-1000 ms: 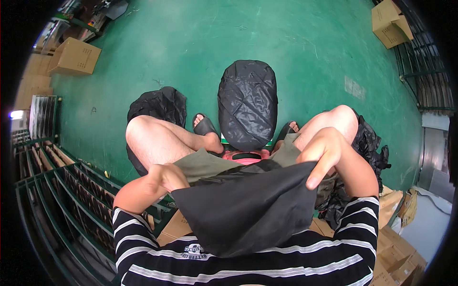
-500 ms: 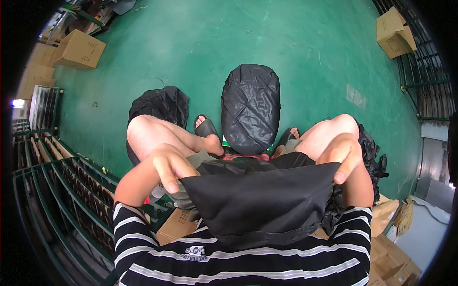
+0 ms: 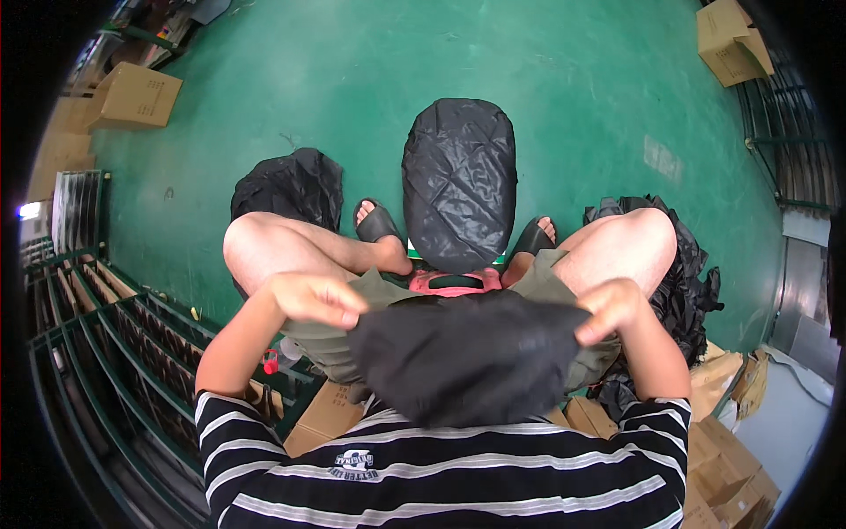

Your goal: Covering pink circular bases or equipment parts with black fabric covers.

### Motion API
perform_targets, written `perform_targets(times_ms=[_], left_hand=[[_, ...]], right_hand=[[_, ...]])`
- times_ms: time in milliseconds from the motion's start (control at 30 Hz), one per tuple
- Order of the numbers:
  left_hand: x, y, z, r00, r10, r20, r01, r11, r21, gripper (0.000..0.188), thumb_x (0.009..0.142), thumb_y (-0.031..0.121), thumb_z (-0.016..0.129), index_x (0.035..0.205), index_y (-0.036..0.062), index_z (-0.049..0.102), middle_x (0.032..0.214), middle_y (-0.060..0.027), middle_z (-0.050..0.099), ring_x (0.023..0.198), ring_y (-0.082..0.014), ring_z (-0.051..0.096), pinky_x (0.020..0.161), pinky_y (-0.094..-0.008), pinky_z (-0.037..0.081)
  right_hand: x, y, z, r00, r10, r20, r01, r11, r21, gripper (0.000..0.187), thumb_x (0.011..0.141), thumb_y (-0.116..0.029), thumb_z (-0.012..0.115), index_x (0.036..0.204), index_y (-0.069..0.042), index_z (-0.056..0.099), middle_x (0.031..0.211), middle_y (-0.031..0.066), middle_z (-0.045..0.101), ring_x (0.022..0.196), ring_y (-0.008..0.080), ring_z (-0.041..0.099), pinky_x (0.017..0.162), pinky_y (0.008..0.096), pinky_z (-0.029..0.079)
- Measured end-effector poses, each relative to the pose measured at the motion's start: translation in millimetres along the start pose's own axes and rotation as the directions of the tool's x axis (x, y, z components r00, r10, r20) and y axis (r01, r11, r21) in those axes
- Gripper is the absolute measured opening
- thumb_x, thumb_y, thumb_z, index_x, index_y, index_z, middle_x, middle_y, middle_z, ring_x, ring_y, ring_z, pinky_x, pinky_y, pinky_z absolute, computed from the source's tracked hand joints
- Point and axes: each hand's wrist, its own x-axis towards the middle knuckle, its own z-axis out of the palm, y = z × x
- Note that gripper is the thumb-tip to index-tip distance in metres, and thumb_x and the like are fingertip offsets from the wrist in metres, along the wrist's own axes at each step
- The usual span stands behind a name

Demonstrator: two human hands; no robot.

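A piece of thin black fabric point(image 3: 467, 361), its kind unclear, hangs stretched over my lap. My left hand point(image 3: 322, 300) pinches its upper left corner between thumb and fingers. The upper right corner is gripped by my right hand point(image 3: 611, 310). Beyond it, between my feet, stands an oval form wrapped in creased black fabric point(image 3: 460, 185). Its near end meets a pink-red part with a handle-like opening point(image 3: 454, 282), partly hidden by the held fabric.
Heaps of black fabric lie beside my left knee point(image 3: 295, 185) and right knee point(image 3: 701, 291). Green metal racks point(image 3: 115, 353) line the left side; another rack point(image 3: 789, 132) stands at right. Cardboard boxes sit far left point(image 3: 137, 97), far right point(image 3: 733, 44) and behind me point(image 3: 324, 414).
Both hands have drawn closer together, and the fabric between them has gone slacker and bunched, its lower edge higher. The handle-like opening of the pink-red part shows more.
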Motion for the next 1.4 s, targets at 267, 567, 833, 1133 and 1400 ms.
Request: perform_targets(times_ms=[267, 567, 833, 1133, 1400], left_hand=[[65.9, 9.3, -81.1, 0.933, 0.035, -0.358, -0.191, 0.892, -0.41, 0.022, 0.101, 0.023, 0.054, 0.113, 0.0074, 0.062, 0.095, 0.0051, 0.064, 0.079, -0.0026, 0.056, 0.073, -0.0226, 0.049], [90.5, -16.4, -168.1, 0.922, -0.012, -0.387, -0.142, 0.92, -0.367, 0.015, 0.101, 0.019, 0.053, 0.108, 0.0089, 0.062, 0.103, 0.0025, 0.066, 0.094, -0.0066, 0.062, 0.083, -0.0239, 0.051], [140.2, 22.7, -240.6, 0.796, 0.11, -0.595, -0.346, 0.89, -0.297, 0.012, 0.1, 0.024, 0.055, 0.102, 0.0151, 0.064, 0.101, 0.0073, 0.065, 0.091, -0.005, 0.061, 0.08, -0.0236, 0.05], [200.5, 10.2, -331.5, 0.654, 0.042, -0.756, -0.444, 0.83, -0.338, 0.012, 0.099, 0.022, 0.056, 0.103, 0.0145, 0.063, 0.096, 0.0052, 0.066, 0.084, -0.0071, 0.063, 0.073, -0.0247, 0.052], [246.4, -42.1, -357.2, 0.582, -0.339, -0.739, -0.185, 0.83, -0.526, 0.026, 0.098, 0.029, 0.05, 0.098, 0.0091, 0.068, 0.082, -0.0024, 0.07, 0.066, -0.0137, 0.066, 0.062, -0.0288, 0.055]], right_hand=[[21.2, -35.5, -73.4, 0.766, 0.244, -0.595, 0.11, 0.862, 0.495, 0.036, 0.098, -0.019, 0.057, 0.126, 0.003, 0.056, 0.122, 0.0121, 0.064, 0.111, 0.0221, 0.063, 0.098, 0.0385, 0.049], [32.8, -48.7, -148.1, 0.685, 0.311, -0.659, -0.086, 0.933, 0.35, 0.022, 0.099, -0.017, 0.055, 0.114, -0.004, 0.062, 0.11, 0.0032, 0.068, 0.098, 0.0126, 0.067, 0.083, 0.0316, 0.056], [24.1, -46.5, -267.1, 0.513, 0.175, -0.841, -0.011, 0.98, 0.198, 0.014, 0.091, -0.018, 0.06, 0.1, -0.009, 0.066, 0.096, -0.0008, 0.064, 0.09, 0.0136, 0.057, 0.079, 0.0327, 0.047], [49.4, -19.7, -377.8, 0.124, 0.137, -0.983, 0.077, 0.986, 0.148, 0.022, 0.09, -0.017, 0.062, 0.11, -0.009, 0.068, 0.102, 0.003, 0.066, 0.094, 0.0155, 0.059, 0.082, 0.0341, 0.047], [49.4, 72.2, -428.8, -0.041, 0.313, -0.949, 0.189, 0.935, 0.3, 0.021, 0.085, -0.005, 0.056, 0.098, -0.002, 0.072, 0.096, 0.0116, 0.07, 0.083, 0.0227, 0.065, 0.072, 0.0394, 0.052]])
